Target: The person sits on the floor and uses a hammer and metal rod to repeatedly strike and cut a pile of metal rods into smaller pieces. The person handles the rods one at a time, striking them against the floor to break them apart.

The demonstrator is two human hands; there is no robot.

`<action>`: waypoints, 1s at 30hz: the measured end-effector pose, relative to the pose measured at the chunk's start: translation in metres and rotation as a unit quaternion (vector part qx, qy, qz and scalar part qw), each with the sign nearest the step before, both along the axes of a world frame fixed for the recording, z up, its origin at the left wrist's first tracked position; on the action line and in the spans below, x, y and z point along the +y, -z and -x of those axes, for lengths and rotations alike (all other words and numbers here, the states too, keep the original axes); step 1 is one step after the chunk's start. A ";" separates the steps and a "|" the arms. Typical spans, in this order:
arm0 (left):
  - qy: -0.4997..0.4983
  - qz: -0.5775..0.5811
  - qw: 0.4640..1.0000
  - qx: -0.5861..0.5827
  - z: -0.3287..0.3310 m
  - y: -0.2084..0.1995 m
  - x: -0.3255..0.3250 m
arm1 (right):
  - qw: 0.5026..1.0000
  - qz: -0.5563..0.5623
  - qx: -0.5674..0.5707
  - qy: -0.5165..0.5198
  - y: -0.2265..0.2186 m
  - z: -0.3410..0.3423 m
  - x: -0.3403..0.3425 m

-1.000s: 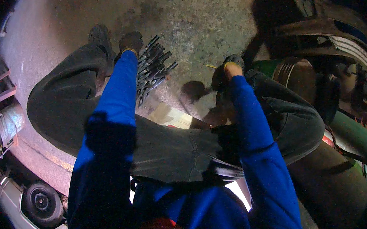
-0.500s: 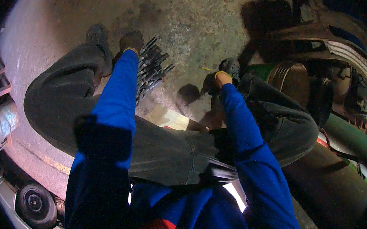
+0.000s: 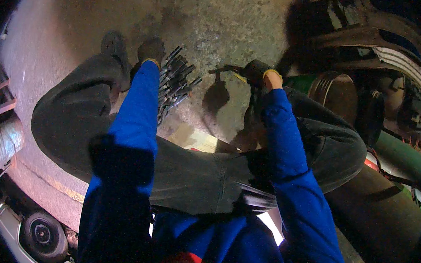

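Note:
In a dark glove with a yellow cuff, my left hand is at the left edge of a heap of dark metal rods on the floor. Its fingers cannot be made out in the shadow. My right hand, gloved the same way, is closed around a dark rod-like piece that sticks out leftward toward the heap. A thin yellow strip shows just below that piece, beside the glove. Whether the strip is part of the held piece, I cannot tell.
Pale flat material lies on the floor between my legs. At the right are a rusty drum, a green cylinder and dark vehicle parts. A wheel and a shiny metal can appear at the left.
My right hand has moved up and slightly right, turning so that the dark rod-like piece now points left. My left hand stays beside the heap.

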State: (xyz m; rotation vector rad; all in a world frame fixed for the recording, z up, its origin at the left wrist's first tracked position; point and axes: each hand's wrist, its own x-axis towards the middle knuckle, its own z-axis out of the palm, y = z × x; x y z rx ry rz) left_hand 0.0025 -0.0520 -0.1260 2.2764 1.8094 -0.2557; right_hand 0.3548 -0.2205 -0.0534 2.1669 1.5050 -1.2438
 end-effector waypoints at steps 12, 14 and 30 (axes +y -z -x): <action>0.023 0.001 0.999 -0.025 -0.013 -0.011 0.001 | 0.980 -0.107 -0.166 -0.001 0.136 -0.070 -0.065; 0.010 0.001 0.999 -0.047 -0.023 -0.011 -0.004 | 0.980 -0.112 -0.166 0.013 0.143 -0.067 -0.070; 0.017 0.002 1.000 -0.015 -0.004 -0.010 0.000 | 0.995 -0.079 -0.040 0.035 0.046 -0.043 -0.015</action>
